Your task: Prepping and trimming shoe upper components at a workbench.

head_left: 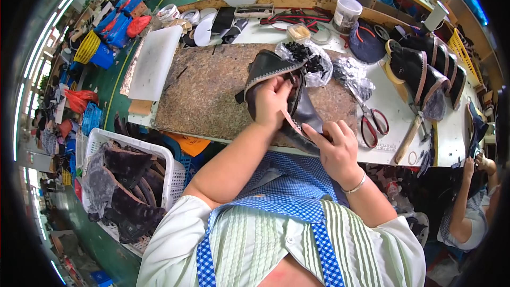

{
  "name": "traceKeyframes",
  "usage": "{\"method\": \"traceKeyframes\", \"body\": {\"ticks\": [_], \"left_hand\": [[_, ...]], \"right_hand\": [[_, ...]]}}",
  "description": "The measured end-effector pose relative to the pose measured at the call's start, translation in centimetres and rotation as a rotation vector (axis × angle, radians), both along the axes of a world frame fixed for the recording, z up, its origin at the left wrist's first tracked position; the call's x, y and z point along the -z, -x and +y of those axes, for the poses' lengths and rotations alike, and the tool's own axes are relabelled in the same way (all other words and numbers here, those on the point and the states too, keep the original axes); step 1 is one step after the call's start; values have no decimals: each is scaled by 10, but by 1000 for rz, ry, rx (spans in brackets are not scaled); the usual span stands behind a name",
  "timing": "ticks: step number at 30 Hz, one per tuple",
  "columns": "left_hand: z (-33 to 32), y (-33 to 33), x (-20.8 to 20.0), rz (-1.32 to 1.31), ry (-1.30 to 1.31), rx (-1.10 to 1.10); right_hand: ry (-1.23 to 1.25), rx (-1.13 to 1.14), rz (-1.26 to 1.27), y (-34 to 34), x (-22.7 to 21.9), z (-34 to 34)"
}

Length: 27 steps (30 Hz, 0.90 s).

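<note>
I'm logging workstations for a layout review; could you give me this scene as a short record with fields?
Work in hand: black boot piece with pale stitching along its edge
Left hand: holding the piece, fingers at its opening
Right hand: index finger on its lower part
Beneath: mottled brown board on a white table
Right of the hands: red-handled scissors, then a wooden-handled tool
Beyond the piece: clear bag of small black pieces
Lower left: white basket of dark pieces
Far right: another person's arms

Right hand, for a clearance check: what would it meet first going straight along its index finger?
The black leather piece: the right hand seems to touch its edge, though depth is unclear.
</note>
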<state>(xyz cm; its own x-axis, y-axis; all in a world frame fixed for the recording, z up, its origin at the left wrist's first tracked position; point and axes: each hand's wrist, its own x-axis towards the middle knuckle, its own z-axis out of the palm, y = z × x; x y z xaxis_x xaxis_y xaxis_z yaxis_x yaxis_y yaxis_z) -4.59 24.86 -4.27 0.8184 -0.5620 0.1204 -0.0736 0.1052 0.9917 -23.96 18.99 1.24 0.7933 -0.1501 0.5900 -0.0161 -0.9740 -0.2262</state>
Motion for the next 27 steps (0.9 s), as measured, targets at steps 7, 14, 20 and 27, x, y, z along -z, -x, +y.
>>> {"method": "traceKeyframes", "body": {"ticks": [7, 14, 20, 27], "left_hand": [[72, 2, -73, 335, 71, 339], [83, 22, -56, 250, 130, 194], [80, 37, -60, 332, 169, 273], [84, 23, -67, 54, -137, 242]], "right_hand": [[-31, 14, -9, -3, -3, -11], [-193, -26, -39, -9, -17, -13], [-25, -52, -37, -16, -16, -10], [34, -53, 2, -24, -24, -8]]}}
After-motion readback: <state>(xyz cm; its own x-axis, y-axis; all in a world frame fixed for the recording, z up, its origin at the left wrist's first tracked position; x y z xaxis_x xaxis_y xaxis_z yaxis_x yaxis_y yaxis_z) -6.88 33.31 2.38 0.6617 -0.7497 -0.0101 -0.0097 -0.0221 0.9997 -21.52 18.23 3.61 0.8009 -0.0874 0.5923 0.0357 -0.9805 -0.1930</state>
